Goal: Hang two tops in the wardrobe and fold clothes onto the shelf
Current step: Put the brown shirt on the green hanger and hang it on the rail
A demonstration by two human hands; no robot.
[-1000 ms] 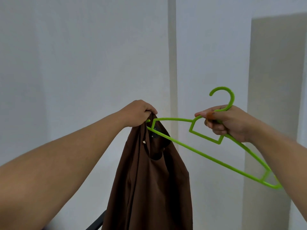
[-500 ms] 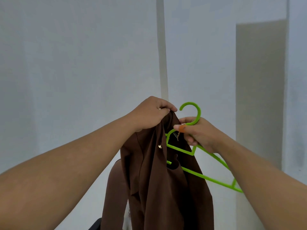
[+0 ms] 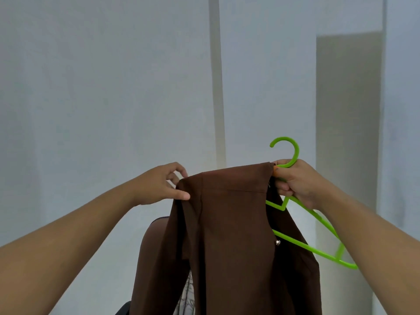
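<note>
A brown top (image 3: 229, 235) hangs in front of me, draped over the left arm of a bright green plastic hanger (image 3: 316, 223). The hanger's right arm sticks out bare toward the lower right, and its hook points up. My right hand (image 3: 295, 180) grips the hanger just below the hook, at the top's collar. At the top's left shoulder my left hand (image 3: 162, 185) pinches the fabric between thumb and fingers. The hanger's left half is hidden inside the garment.
White wardrobe panels fill the view, with a pale vertical strip (image 3: 218, 87) in the middle and a grey panel (image 3: 347, 114) on the right. A patterned light fabric (image 3: 187, 296) and something dark (image 3: 123, 309) show at the bottom edge under the top.
The hanger's left arm has gone into the top, and the shoulder is now spread over it. My left hand slid from the bunched collar out to the left shoulder.
</note>
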